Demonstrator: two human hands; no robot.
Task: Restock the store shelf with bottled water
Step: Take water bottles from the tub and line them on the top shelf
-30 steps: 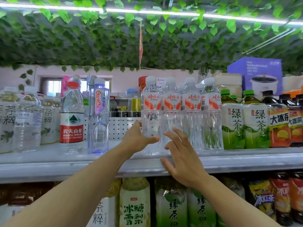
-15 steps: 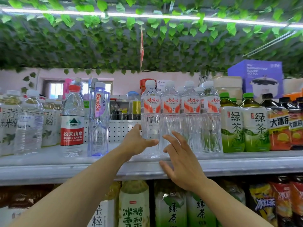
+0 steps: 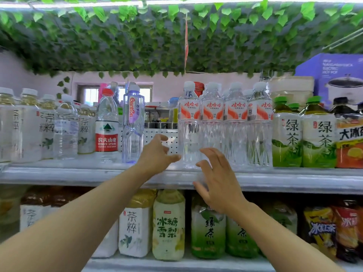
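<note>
While both hands hover at the centre of the frame, nothing is held in either. The left hand (image 3: 157, 154) is kept loosely spread, fingers slightly curled, thumb pointed toward the base of the leftmost water bottle (image 3: 189, 124); whether the thumb tip touches the plastic cannot be told. The right hand (image 3: 218, 179) is spread with fingers straight, set just before the same bottle and over the shelf edge (image 3: 78, 174). The stance is judged to be that of steadying or aligning a bottle just set down.

The bottled water is found as a row of four white-capped bottles (image 3: 224, 124), packed shoulder to shoulder, upright, near the front lip, with more caps seen behind. To the right the row is closed off by green tea bottles (image 3: 286, 134), set close alongside. Open room is left only to the left: a bare gap between the row and the tall purple-labelled bottle (image 3: 133, 124), where a perforated back panel (image 3: 153, 136) is exposed. Further stock is judged to fit there.
</note>
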